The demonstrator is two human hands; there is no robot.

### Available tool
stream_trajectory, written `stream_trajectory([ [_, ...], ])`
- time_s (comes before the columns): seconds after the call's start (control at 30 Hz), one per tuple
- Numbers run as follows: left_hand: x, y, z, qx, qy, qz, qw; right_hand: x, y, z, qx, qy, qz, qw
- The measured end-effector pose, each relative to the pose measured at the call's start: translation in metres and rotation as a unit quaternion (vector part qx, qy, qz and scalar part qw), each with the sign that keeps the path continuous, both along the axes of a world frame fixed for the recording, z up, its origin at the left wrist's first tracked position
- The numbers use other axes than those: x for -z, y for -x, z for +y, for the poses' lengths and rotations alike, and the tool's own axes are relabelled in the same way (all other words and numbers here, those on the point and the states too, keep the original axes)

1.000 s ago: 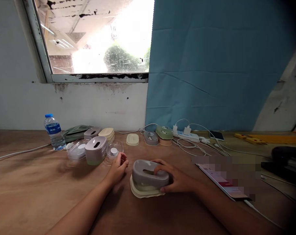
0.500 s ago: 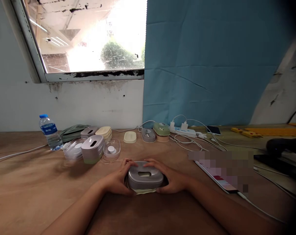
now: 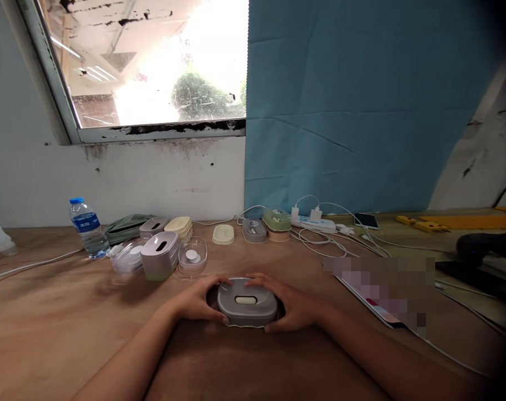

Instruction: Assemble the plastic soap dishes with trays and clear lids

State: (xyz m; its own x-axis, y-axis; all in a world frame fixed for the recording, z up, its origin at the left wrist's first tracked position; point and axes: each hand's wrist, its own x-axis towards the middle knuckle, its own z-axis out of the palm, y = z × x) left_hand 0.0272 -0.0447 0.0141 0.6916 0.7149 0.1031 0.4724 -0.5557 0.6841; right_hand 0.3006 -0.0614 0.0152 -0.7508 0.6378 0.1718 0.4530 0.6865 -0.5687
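Below a window [image 3: 152, 72], a brown desk [image 3: 89, 328] carries a grey box [image 3: 247, 313] at the front middle, its long axis running left to right. The left hand's [image 3: 196, 299] grip cups its left end, thumb at the near side; the right hand's [image 3: 297, 303] grip clasps the other end likewise. The box lies between them, neither hand clearly nearer.

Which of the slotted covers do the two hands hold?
The grey cover nearest the person: the left hand grips one end, the right hand the other. The pinkish slotted covers stand farther back, near the water bottle, untouched.
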Motion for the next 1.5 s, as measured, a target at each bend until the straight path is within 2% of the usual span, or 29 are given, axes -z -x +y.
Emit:
stream_trajectory([
  [0.33, -0.002, -0.001, 0.000, -0.002, -0.003, 0.000, 1.000, -0.007, 0.005, -0.004, 0.003, 0.008, -0.012, 1.000],
  [0.6, -0.002, -0.001, 0.001, -0.001, 0.011, -0.010, 1.000, 0.001, 0.006, -0.001, 0.039, -0.008, -0.014, 0.999],
  [1.0, -0.002, 0.001, 0.001, 0.028, -0.017, -0.006, 0.999, -0.012, 0.016, -0.007, 0.073, -0.015, -0.033, 0.997],
  [1.03, -0.002, 0.002, 0.003, 0.016, -0.034, -0.018, 0.999, -0.012, 0.016, -0.007, 0.073, -0.013, -0.032, 0.997],
  [1.1, 0.001, 0.007, 0.012, -0.054, -0.103, -0.053, 0.992, -0.011, 0.015, -0.007, 0.074, -0.010, -0.033, 0.997],
  [1.17, 0.005, 0.016, 0.024, -0.145, -0.194, -0.069, 0.968, -0.011, 0.014, -0.007, 0.075, -0.006, -0.038, 0.996],
  [1.23, 0.010, 0.027, 0.036, -0.187, -0.243, -0.038, 0.951, -0.010, 0.013, -0.006, 0.075, -0.004, -0.046, 0.996],
  [1.37, 0.015, 0.045, 0.048, -0.188, -0.211, 0.027, 0.959, -0.007, 0.012, -0.004, 0.072, -0.003, -0.048, 0.996],
  [1.5, 0.011, 0.046, 0.044, -0.213, -0.210, -0.015, 0.954, -0.008, 0.011, -0.005, 0.072, -0.004, -0.044, 0.996],
])
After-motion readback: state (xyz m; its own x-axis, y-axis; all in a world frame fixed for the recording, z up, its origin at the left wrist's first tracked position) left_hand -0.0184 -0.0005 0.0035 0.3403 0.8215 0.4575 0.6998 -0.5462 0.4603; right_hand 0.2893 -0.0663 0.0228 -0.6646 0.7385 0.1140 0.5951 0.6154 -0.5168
